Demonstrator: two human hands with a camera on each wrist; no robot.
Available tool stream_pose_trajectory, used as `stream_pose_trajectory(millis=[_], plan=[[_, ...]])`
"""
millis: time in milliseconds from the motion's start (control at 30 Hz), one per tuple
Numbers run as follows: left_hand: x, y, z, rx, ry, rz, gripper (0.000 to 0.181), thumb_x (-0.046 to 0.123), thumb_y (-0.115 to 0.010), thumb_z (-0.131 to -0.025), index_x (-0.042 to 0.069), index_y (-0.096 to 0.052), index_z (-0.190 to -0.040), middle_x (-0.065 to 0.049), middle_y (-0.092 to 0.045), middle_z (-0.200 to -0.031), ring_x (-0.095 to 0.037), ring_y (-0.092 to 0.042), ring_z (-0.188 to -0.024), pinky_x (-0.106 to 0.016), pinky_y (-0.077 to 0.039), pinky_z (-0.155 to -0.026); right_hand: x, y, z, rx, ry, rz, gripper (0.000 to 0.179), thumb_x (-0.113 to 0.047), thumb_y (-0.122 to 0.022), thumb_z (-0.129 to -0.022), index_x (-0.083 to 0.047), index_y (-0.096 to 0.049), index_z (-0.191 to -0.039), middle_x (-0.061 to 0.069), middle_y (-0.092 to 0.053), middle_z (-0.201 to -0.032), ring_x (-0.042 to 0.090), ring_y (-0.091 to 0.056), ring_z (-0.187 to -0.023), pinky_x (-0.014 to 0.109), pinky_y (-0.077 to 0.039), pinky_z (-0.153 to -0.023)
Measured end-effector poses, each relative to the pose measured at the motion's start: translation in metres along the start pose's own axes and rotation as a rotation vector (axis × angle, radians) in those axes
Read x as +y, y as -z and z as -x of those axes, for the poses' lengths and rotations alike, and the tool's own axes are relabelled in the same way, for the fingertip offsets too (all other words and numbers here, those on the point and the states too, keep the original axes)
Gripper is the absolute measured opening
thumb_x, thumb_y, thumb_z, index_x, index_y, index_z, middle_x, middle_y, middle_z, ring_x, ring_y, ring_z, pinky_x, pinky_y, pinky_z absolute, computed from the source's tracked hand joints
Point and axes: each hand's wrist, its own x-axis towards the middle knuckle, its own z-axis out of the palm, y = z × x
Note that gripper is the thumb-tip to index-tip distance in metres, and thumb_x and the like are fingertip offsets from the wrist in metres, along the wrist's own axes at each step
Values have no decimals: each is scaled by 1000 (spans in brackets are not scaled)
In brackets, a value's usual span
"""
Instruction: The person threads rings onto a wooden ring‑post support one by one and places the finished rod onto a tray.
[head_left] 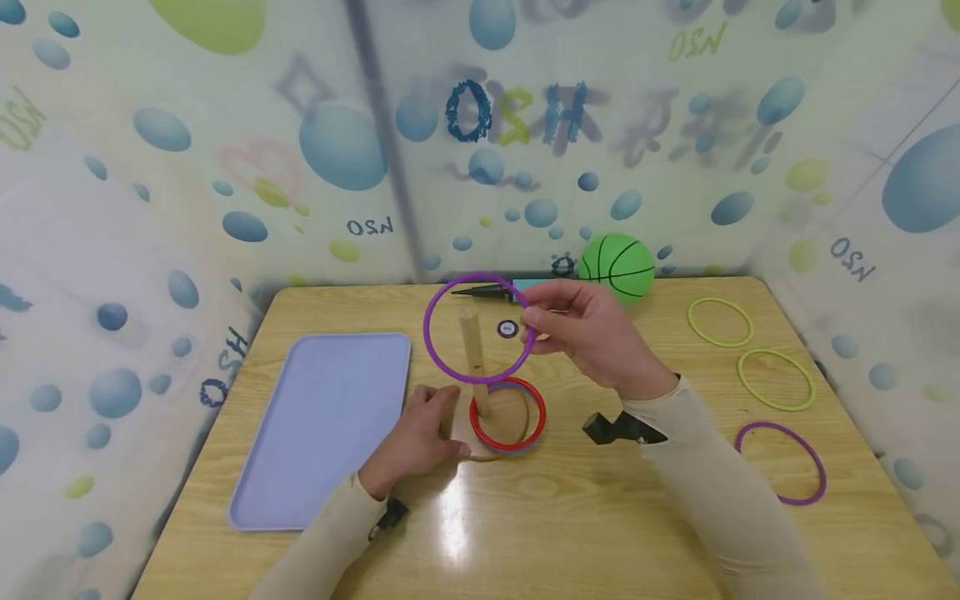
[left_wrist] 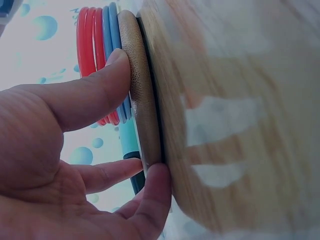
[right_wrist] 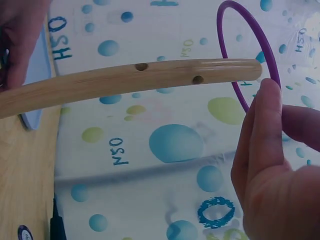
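Note:
A wooden ring-toss stand has an upright post (head_left: 472, 346) on a round base (head_left: 462, 427). My left hand (head_left: 415, 439) grips the base's left edge, thumb and fingers spread along its rim. Red rings (left_wrist: 86, 42) and blue rings (left_wrist: 114, 27) lie stacked on the base, around the foot of the post. Between thumb and fingertips, my right hand (head_left: 596, 335) pinches a purple ring (head_left: 427, 323) by its right side. In the right wrist view the ring circles the tip of the post, held high above the other rings.
A lavender tray (head_left: 322, 425) lies to the left. On the right are two yellow-green rings (head_left: 750, 402) and another purple ring (head_left: 822, 477). At the back sit a green ball (head_left: 618, 265), a black pointed tool with a teal part (head_left: 483, 291) and a small round disc (head_left: 507, 329).

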Motion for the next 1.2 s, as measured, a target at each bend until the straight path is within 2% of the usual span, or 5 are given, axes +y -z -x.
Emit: stream_pose_trajectory(millis=[233,467,700,900,1200], plan=[[0,1,-1,1,-6,4,96,23,-95,-78,8,-47,-159,-27,-51,-139,-37,-51,-128,-54,-50,-105,27,2,-5,80,-113,10,22,4,-65,-100,-12,-77,-109,2,-76,-98,12,-75,-79,30,-64,-73],[-1,0,-2,15,-15,5,96,22,-96,-76,13,-47,-159,-24,-54,-133,-34,-49,-126,-54,-50,-103,50,14,-3,119,-185,72,17,0,-69,-100,-4,-73,-117,4,-75,-97,15,-75,-83,32,-65,-73],[-1,-1,-1,17,-20,7,93,22,-96,-76,16,-50,-157,-22,-56,-132,-33,-49,-126,-54,-50,-103,73,28,6,144,-268,141,26,-2,-66,-103,5,-65,-128,4,-71,-97,14,-74,-87,34,-65,-76],[0,-1,1,37,-37,5,93,23,-97,-75,11,-52,-155,-23,-56,-129,-35,-51,-123,-55,-50,-103,89,37,12,153,-300,144,31,-1,-63,-103,10,-60,-132,5,-70,-101,15,-74,-88,42,-65,-83],[0,-1,1,28,-1,5,92,24,-96,-76,5,-51,-154,-25,-52,-135,-38,-53,-126,-55,-49,-108,109,50,22,161,-346,144,44,-1,-64,-103,20,-50,-139,14,-71,-107,19,-73,-89,39,-65,-80]])
